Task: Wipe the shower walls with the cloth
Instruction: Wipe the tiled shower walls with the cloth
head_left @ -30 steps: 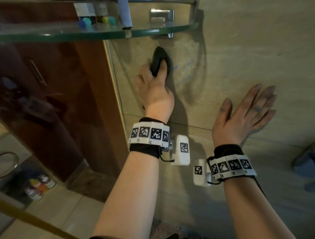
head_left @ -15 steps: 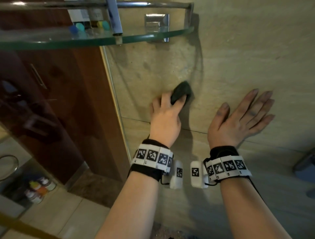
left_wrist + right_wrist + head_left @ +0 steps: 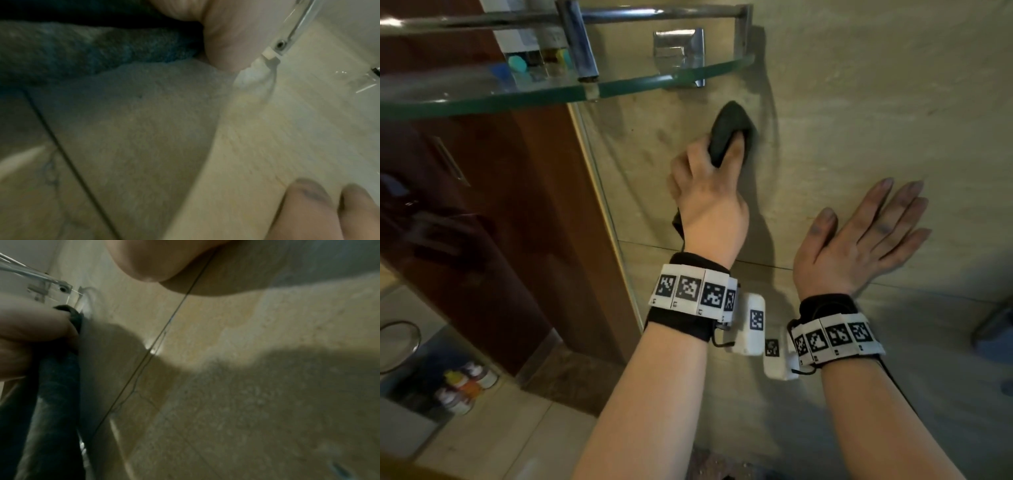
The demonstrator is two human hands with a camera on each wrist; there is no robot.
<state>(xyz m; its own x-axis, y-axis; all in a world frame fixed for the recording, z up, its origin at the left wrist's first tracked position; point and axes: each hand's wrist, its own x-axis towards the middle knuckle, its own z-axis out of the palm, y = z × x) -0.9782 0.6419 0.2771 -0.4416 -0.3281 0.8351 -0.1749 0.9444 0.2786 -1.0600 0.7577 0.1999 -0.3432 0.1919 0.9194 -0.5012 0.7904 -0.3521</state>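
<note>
Left hand (image 3: pixel 710 209): grip clenched round dark cloth (image 3: pixel 727 132), pressing it against beige shower wall (image 3: pixel 876 113) just below the glass shelf (image 3: pixel 571 92). A tail of cloth hangs under the wrist. Right hand (image 3: pixel 856 236): at 4 o'clock from the cloth, well apart, grip released, fingers straight, palm flat on the wall above a grout line (image 3: pixel 756 264).

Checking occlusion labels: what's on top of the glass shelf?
On the glass shelf stand a few small bottles with coloured caps, seen blurred through the glass, behind a chrome rail post. Their upper parts are cut off by the frame, so the count is unclear.
</note>
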